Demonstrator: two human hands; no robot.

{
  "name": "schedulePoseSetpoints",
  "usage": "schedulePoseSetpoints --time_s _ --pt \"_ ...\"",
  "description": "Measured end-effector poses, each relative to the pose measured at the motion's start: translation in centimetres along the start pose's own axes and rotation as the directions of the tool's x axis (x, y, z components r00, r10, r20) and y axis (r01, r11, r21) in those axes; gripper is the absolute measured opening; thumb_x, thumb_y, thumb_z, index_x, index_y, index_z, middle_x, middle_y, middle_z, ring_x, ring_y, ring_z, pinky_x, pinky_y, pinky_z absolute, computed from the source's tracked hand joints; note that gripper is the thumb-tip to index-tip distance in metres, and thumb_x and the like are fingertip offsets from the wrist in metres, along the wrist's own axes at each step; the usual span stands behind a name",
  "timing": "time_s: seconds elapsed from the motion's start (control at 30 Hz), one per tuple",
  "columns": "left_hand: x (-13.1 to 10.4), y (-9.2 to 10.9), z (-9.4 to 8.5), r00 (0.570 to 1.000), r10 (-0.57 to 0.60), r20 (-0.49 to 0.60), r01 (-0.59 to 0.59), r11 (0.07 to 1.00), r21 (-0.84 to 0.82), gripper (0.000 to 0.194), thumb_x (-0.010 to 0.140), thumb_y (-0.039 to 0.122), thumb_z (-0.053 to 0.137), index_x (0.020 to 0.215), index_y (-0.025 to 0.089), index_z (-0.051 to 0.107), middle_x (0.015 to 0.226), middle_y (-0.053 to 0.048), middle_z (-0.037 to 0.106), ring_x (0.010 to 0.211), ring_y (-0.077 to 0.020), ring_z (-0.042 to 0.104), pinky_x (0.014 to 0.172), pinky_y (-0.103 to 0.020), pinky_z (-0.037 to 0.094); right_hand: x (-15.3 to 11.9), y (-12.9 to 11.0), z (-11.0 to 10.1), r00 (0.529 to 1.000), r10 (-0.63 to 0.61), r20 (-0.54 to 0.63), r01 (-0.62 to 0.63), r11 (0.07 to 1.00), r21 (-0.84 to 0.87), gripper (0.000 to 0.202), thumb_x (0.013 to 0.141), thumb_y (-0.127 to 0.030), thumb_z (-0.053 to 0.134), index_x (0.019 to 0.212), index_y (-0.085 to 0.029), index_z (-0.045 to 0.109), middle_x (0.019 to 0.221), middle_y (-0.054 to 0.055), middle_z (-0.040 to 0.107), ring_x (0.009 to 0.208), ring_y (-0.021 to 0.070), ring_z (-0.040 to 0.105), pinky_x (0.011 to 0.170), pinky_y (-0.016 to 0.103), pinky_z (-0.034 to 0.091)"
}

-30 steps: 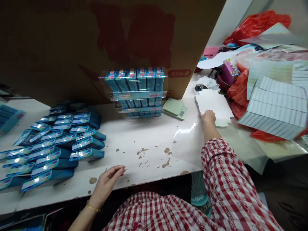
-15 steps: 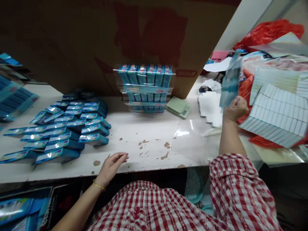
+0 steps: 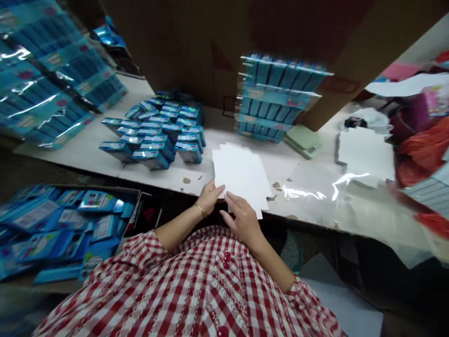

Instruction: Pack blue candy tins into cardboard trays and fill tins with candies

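Observation:
A flat white card blank [image 3: 240, 173] with notched edges, like an unfolded box, lies at the table's front edge, plain side up. My left hand [image 3: 209, 196] pinches its near left corner between thumb and fingers. My right hand [image 3: 242, 217] rests on the near edge, fingers stretched over the card and thumb apart from them. Left of the card, several small blue boxes [image 3: 154, 135] stand in rows on the table. Behind it is a stack of clear-wrapped packs of blue boxes [image 3: 270, 100].
A pale green scale [image 3: 303, 140] sits beside the stack. More white card blanks [image 3: 366, 152] lie at the right, near red plastic bags [image 3: 426, 145]. Wrapped packs [image 3: 59, 75] pile up at far left. Below them, a carton holds loose blue boxes [image 3: 70, 224]. A large cardboard box [image 3: 196, 42] stands behind.
My right hand has come from the far right to the middle, bringing a card blank. My left hand has moved onto the card's corner. The view has turned left.

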State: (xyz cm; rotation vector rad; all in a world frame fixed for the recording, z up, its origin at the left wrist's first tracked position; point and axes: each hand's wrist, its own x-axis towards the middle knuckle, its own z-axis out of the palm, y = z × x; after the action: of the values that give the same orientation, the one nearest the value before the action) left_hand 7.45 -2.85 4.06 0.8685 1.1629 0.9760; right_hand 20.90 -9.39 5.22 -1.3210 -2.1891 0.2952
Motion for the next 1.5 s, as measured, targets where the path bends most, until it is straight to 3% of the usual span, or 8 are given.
schedulePoseSetpoints --time_s 0.1,0.2,0.3,0.4,0.5,0.87,1.1,1.5 --pt "2.5 -1.5 -5.1 0.993 0.035 -0.11 0.003 0.943 0.332 0.047 0.069 0.034 0.067 0.109 0.012 0.055 0.087 -0.006 0.066 0.073 -0.0168 0.06 0.07 -0.035 0.052 -0.9 2.3 2.0 0.998 -0.001 0.058 0.003 1.0 -0.031 0.057 0.083 -0.041 0.055 0.135 -0.019 0.044 0.136 0.014 0.049 0.127 0.0295 0.043 0.103 0.051 0.039" --pt "3.4 -1.9 -9.2 0.94 0.324 -0.104 -0.141 0.651 0.746 0.05 0.067 0.028 0.07 0.113 0.011 0.057 0.099 -0.01 0.063 0.091 -0.0216 0.058 0.088 -0.04 0.046 -1.5 4.6 3.3 0.979 -0.004 0.202 0.031 0.991 -0.131 0.075 0.073 -0.043 0.067 0.139 -0.02 0.038 0.144 0.014 0.038 0.135 0.0348 0.029 0.107 0.06 0.025" --pt "2.6 -2.0 -11.7 0.879 0.424 0.218 -0.377 0.338 0.862 0.048 0.073 0.031 0.066 0.116 0.013 0.059 0.122 -0.015 0.055 0.113 -0.0262 0.05 0.1 -0.043 0.036 -1.9 5.9 4.0 0.952 -0.031 0.304 0.08 0.986 -0.148 0.083 0.069 -0.038 0.072 0.141 -0.021 0.035 0.146 0.014 0.035 0.137 0.0346 0.024 0.109 0.061 0.019" --pt "1.6 -2.6 -13.1 0.78 0.278 0.56 -0.618 0.206 0.759 0.048 0.072 0.035 0.068 0.117 0.021 0.06 0.131 -0.012 0.053 0.125 -0.0268 0.044 0.104 -0.042 0.029 -2.2 7.2 3.8 0.941 -0.08 0.328 0.104 0.993 -0.055 0.075 0.075 -0.031 0.067 0.141 -0.022 0.033 0.145 0.014 0.036 0.138 0.0304 0.022 0.108 0.059 0.024" --pt "1.5 -3.7 -13.6 0.741 0.249 0.624 -0.665 0.141 0.734 0.032 0.078 0.032 0.064 0.11 0.026 0.064 0.133 -0.008 0.053 0.128 -0.0259 0.041 0.104 -0.044 0.025 -2.4 8.6 3.3 0.957 -0.079 0.279 0.073 0.997 0.031 0.054 0.084 -0.026 0.053 0.137 -0.023 0.041 0.14 0.012 0.044 0.134 0.0248 0.033 0.108 0.053 0.031" --pt "2.1 -1.4 -10.0 0.751 0.355 0.557 -0.615 0.07 0.785 0.018 0.088 0.022 0.05 0.088 0.023 0.068 0.101 -0.005 0.069 0.106 -0.0209 0.055 0.096 -0.044 0.027 -0.5 8.9 1.3 0.99 -0.023 0.138 0.027 0.999 -0.025 0.027 0.09 -0.024 0.043 0.096 -0.023 0.069 0.105 0.007 0.067 0.1 0.0204 0.059 0.087 0.04 0.046" --pt "1.6 1.4 -4.7 0.701 0.125 0.702 -0.671 -0.22 0.708 0.019 0.084 0.01 0.049 0.077 0.013 0.066 0.081 -0.011 0.066 0.086 -0.0214 0.056 0.07 -0.033 0.037 3.2 4.5 1.7 0.937 -0.02 0.348 0.195 0.858 -0.476 0.025 0.084 -0.009 0.046 0.074 -0.014 0.068 0.078 0.011 0.064 0.077 0.0222 0.052 0.07 0.035 0.034" --pt "1.4 0.5 -2.8 0.779 0.082 0.621 -0.591 -0.235 0.772 0.022 0.088 0.02 0.047 0.087 0.019 0.07 0.081 -0.009 0.066 0.081 -0.0205 0.057 0.058 -0.027 0.036 4.2 3.5 1.7 0.875 -0.071 0.479 0.28 0.882 -0.38 0.026 0.085 -0.009 0.043 0.087 -0.01 0.069 0.084 0.015 0.064 0.091 0.0262 0.055 0.085 0.041 0.04"
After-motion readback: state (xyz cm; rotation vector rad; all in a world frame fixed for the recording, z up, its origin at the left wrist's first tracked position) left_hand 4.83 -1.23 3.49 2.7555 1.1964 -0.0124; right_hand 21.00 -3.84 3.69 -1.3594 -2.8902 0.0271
